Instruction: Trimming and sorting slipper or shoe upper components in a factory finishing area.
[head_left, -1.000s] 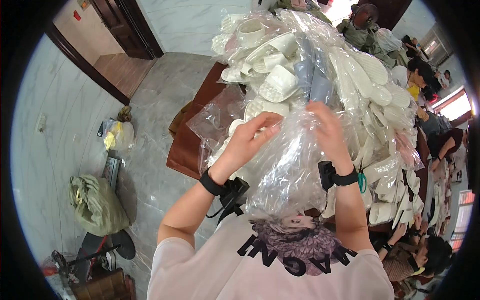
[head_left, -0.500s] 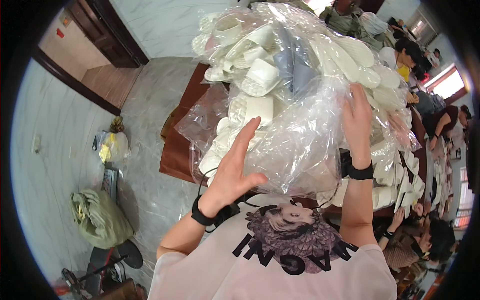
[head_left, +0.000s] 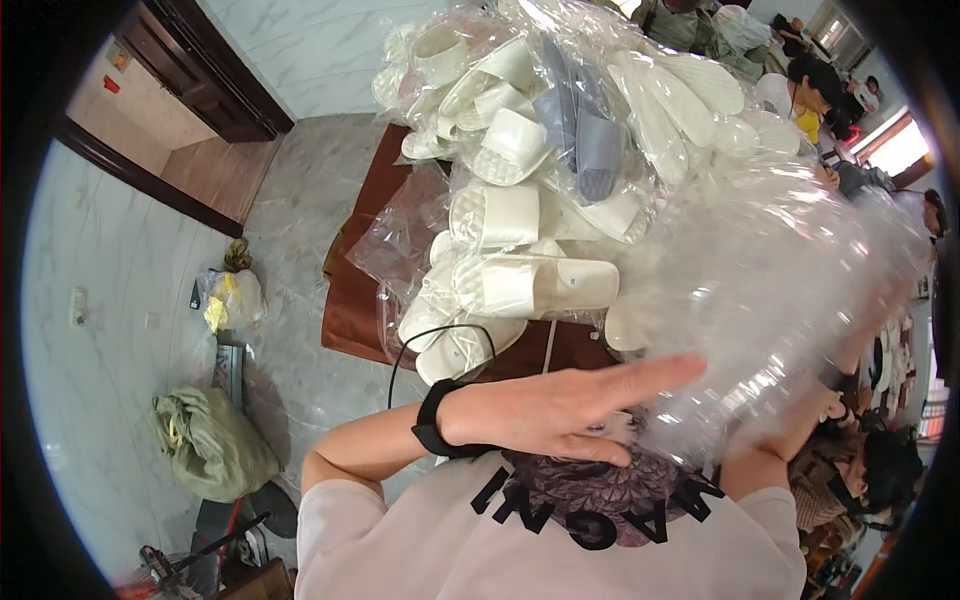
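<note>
A large clear plastic bag (head_left: 760, 290) is in the air at the right of the table, blurred by motion. My left hand (head_left: 560, 405) is stretched out across my front, its fingers apart and pointing at the bag's lower left edge. Behind the plastic, at the far right, my right hand (head_left: 882, 318) shows only as a blur; its fingers cannot be made out. A pile of white slippers (head_left: 515, 140) in clear wrapping covers the table, with a white slipper (head_left: 540, 284) lying sideways at its near side. Blue-grey slippers (head_left: 598, 150) lie in the middle of the pile.
A brown table surface (head_left: 355, 300) shows at the left, with a black cable (head_left: 398, 360) looping over the near slippers. On the grey floor stand a green sack (head_left: 215, 445) and a bag with yellow contents (head_left: 232, 300). Several people work along the right side.
The plastic bag has been swept off the slippers to the right, uncovering the blue-grey pair and nearby white ones. Both my hands have moved right, the left one also lower.
</note>
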